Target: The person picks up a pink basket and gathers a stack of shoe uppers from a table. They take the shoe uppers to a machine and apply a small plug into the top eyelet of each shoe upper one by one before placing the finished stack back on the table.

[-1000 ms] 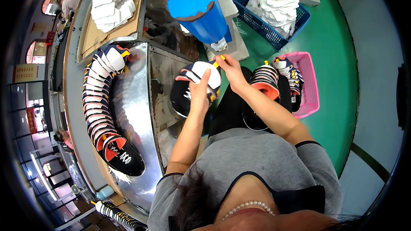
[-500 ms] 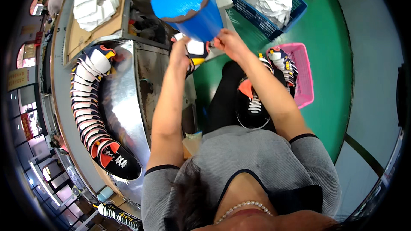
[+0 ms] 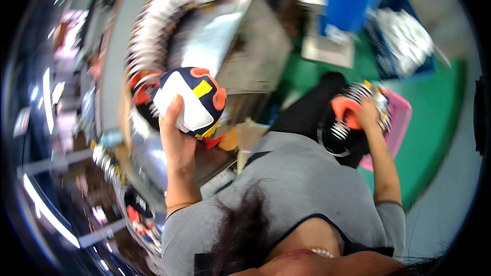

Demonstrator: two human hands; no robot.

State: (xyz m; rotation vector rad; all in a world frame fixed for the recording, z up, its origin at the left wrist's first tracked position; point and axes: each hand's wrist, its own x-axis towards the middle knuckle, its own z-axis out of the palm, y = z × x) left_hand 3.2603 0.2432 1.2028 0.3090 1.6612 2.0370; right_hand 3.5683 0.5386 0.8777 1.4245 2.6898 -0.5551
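Observation:
My left hand grips a navy shoe upper with a white patch, orange collar and yellow tab, the thumb lying across the patch. It is raised beside the metal-topped table on the left. On my lap lies a row of nested black shoe uppers with white laces and orange linings, extending toward the pink basket. My right hand is closed at the orange-lined opening of the nearest upper there; motion blurs its fingertips.
On the metal table a long curved row of nested shoe uppers stands at left. Ahead are a blue bucket and a blue crate with white pieces. More uppers lie at lower left.
Both hands have left the blue bucket. My left hand has come back and left with the shoe upper; the right has dropped to the uppers on my lap. The view has turned left.

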